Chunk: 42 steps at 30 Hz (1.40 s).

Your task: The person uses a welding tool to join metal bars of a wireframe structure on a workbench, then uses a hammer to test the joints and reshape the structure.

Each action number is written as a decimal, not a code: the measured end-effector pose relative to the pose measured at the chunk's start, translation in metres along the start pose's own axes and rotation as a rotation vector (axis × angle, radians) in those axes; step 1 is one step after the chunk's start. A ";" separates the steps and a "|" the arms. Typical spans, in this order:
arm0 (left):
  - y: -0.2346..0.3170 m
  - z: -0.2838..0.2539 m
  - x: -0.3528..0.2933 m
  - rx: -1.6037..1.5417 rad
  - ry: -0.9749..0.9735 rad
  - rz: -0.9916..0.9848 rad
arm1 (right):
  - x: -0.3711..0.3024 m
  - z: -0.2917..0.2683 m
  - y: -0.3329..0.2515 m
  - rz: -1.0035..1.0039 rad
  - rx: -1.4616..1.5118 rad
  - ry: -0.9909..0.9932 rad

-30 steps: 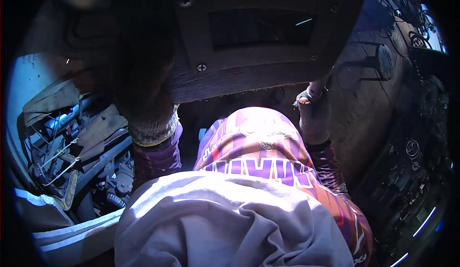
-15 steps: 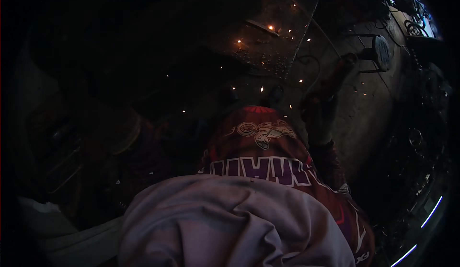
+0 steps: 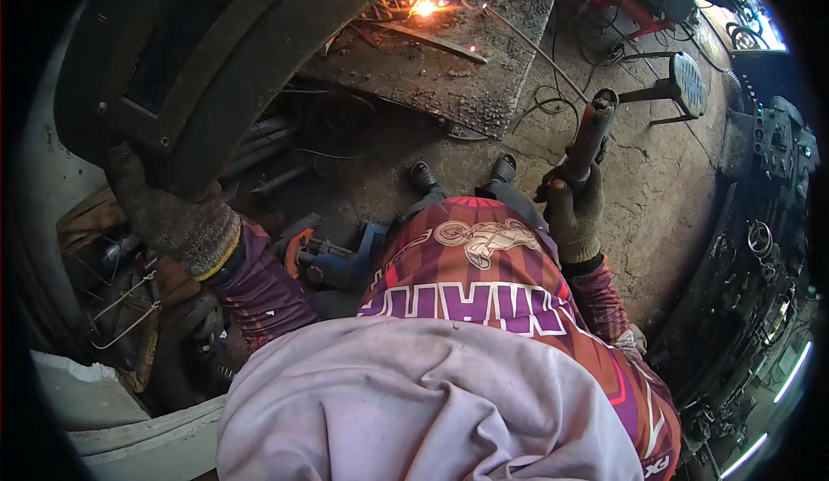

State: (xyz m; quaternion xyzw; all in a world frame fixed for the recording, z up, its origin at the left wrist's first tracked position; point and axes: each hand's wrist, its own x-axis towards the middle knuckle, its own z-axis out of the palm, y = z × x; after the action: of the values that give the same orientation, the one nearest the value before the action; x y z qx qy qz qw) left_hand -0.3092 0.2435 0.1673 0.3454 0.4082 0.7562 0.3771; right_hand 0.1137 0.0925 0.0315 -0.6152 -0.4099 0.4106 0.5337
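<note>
My left hand (image 3: 177, 222), in a grey knit glove with a yellow cuff edge, grips the lower edge of a dark welding shield (image 3: 285, 28) with a rectangular window. In my right hand (image 3: 577, 218), also gloved, is an electrode holder (image 3: 592, 132). A thin welding rod (image 3: 540, 56) runs from it toward the worktable, its tip glowing faintly. On the rough metal worktable (image 3: 414, 92), a spot of metal (image 3: 423, 6) glows orange-white among curved metal pieces, apart from the rod's tip. The shield hides the table's left part. A flat metal bar (image 3: 432, 41) lies just nearer.
A round-topped stool (image 3: 688, 85) stands right of the table, with cables (image 3: 557, 105) on the concrete floor. A blue and orange tool (image 3: 345, 261) sits below my left forearm, near metal scraps. Dark equipment (image 3: 760, 308) lines the right side.
The view has gone from dark with flying sparks to bright. The sparks are gone, and a glowing spot shows on the table. My right hand with the holder has shifted slightly left.
</note>
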 end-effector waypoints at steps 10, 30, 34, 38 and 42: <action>-0.001 0.019 0.001 -0.062 -0.025 -0.004 | 0.034 -0.019 0.025 0.016 0.064 -0.015; 0.007 0.100 -0.089 -0.221 0.125 -0.081 | 0.169 -0.087 0.016 0.036 0.083 -0.334; -0.008 0.100 -0.078 0.058 0.334 0.051 | 0.183 -0.083 0.002 0.053 0.114 -0.369; -0.009 0.092 -0.073 0.056 0.336 0.029 | 0.203 -0.085 -0.001 0.044 0.092 -0.395; -0.006 0.101 -0.078 -0.147 0.293 0.007 | 0.219 -0.083 -0.001 0.063 0.065 -0.412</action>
State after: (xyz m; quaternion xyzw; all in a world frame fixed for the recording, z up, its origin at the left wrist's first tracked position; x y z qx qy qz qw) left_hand -0.1859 0.2157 0.1885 0.2043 0.4013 0.8276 0.3351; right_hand 0.2639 0.2727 0.0249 -0.5134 -0.4775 0.5570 0.4451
